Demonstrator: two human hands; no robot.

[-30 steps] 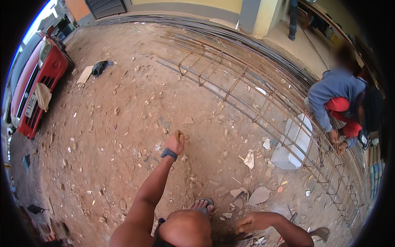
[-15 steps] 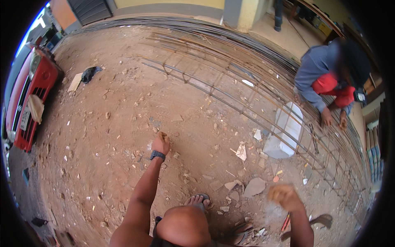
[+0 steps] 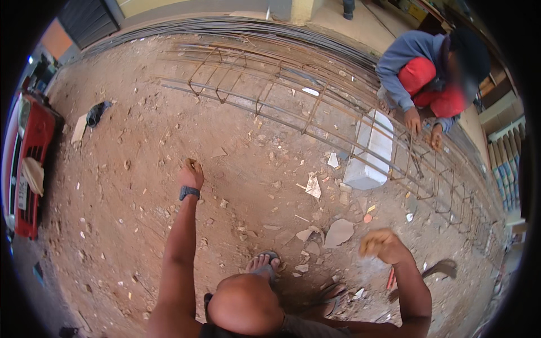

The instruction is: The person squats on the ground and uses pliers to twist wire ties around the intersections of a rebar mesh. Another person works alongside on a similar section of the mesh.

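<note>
My left hand (image 3: 192, 173), with a dark watch (image 3: 189, 192) on its wrist, is held out above the bare dirt. Its fingers are curled closed, and whatever they may pinch is too small to make out. On the right, my right hand (image 3: 380, 246) is raised over the rubble with its fingers bent together, a little blurred; I cannot make out anything in them. Below it lies a red-handled tool (image 3: 390, 278), partly hidden by my forearm. A curved dark strip (image 3: 439, 269) lies beside that forearm.
A long rebar cage (image 3: 304, 132) runs across the ground, passing over a white block (image 3: 369, 149). A crouching co-worker (image 3: 417, 73) has both hands at its bars. A red car (image 3: 34, 163) stands far left. Broken tile pieces (image 3: 338, 233) lie near my sandalled foot (image 3: 265, 262).
The whole view has swung, so the ground, cage and co-worker sit further left and higher. Both my hands remain raised and closed, with little movement relative to the ground.
</note>
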